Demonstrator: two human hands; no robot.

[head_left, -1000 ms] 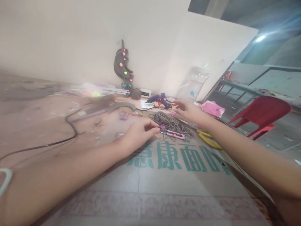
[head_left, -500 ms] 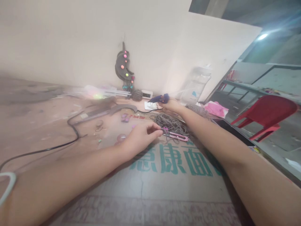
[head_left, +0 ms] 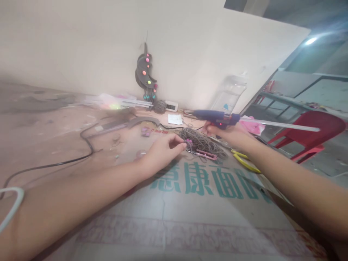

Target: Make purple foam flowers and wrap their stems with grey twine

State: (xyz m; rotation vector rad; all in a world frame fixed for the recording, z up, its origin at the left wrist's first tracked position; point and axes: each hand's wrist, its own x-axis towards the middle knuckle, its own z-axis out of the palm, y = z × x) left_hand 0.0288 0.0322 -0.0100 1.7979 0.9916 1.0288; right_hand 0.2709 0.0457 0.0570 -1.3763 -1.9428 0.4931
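In my right hand (head_left: 227, 133) is a blue hot glue gun (head_left: 210, 116) with a red light. Its nozzle points left and a long clear glue stick (head_left: 282, 125) sticks out of its back. My left hand (head_left: 165, 150) is closed in a pinch on a small purple flower-like piece (head_left: 189, 141), mostly hidden by the fingertips. Beside those fingertips lie a tangle of grey yarn (head_left: 205, 141) and pink-handled thread snips (head_left: 207, 155). Yellow-handled pliers (head_left: 246, 162) rest below my right forearm.
A grey crescent ornament with coloured balls (head_left: 143, 72) hangs on the wall. Along the back stand a yarn ball (head_left: 160, 106), a small digital display (head_left: 171, 106) and a clear water bottle (head_left: 231, 92). A black cable (head_left: 65, 164) crosses the left side. A red chair (head_left: 320, 132) stands beyond.
My right hand has lifted the glue gun off the back area and brought it nearer, with the glue stick now plain to see. The pliers have come into view. My left hand has risen slightly.
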